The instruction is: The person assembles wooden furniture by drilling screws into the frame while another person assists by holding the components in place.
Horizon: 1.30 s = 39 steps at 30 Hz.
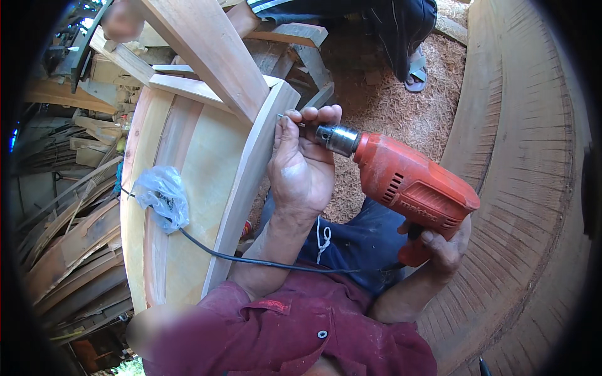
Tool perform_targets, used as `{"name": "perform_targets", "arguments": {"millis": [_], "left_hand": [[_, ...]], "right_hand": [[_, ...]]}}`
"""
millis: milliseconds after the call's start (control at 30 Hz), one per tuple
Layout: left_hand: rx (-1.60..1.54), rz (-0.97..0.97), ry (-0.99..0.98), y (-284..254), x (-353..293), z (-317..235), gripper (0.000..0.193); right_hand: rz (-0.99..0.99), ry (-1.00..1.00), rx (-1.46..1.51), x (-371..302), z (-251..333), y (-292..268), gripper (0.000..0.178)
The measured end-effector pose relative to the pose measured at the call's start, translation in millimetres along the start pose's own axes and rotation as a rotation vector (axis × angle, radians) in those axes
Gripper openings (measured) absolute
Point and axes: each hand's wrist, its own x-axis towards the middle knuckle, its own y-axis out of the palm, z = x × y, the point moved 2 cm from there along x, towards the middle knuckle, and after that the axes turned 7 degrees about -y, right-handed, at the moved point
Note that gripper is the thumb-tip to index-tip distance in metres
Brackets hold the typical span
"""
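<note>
My right hand (448,247) grips the handle of a red electric drill (411,178), fingers around the trigger area. Its silver chuck (338,139) points left, toward a wooden frame rail (254,156). My left hand (301,169) is closed, palm up, thumb and fingers pinched around the thin drill bit in front of the chuck. The fingers hide most of the bit; a small tip shows close to the rail's edge. A black cord (251,258) runs from the drill across my left forearm to a clear plastic bag (163,194) lying on the pale wooden panel (213,144).
A thick wooden post (213,53) rises from the frame. A large curved plank surface (514,188) stands on my right. Scrap boards (81,250) are piled at left. Wood shavings (401,113) cover the floor, where another person's sandalled foot (416,72) rests.
</note>
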Motion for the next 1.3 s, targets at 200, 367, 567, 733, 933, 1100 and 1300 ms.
{"name": "perform_targets", "arguments": {"millis": [200, 367, 567, 733, 933, 1100, 1300], "left_hand": [[-0.155, 0.065, -0.02, 4, 4, -3, 0.026], [-0.174, 0.059, -0.016, 5, 1, -2, 0.026], [-0.166, 0.086, -0.023, 4, 1, 2, 0.025], [-0.172, 0.051, -0.051, 2, 2, -3, 0.025], [-0.183, 0.078, -0.024, 4, 3, 0, 0.026], [-0.19, 0.085, -0.025, 9, 1, -1, 0.025], [-0.18, 0.091, -0.039, 6, 0, -3, 0.024]], "right_hand": [[-0.034, 0.017, -0.007, 0, 0, 1, 0.076], [-0.028, 0.027, -0.026, 1, -3, -1, 0.075], [-0.056, 0.024, -0.054, -1, 1, 1, 0.075], [-0.022, 0.044, -0.074, 1, 7, 3, 0.074], [-0.005, -0.012, -0.064, 4, 7, 0, 0.071], [0.019, -0.043, -0.067, 5, 5, -3, 0.069], [0.028, -0.001, -0.091, 3, 11, 9, 0.07]]}}
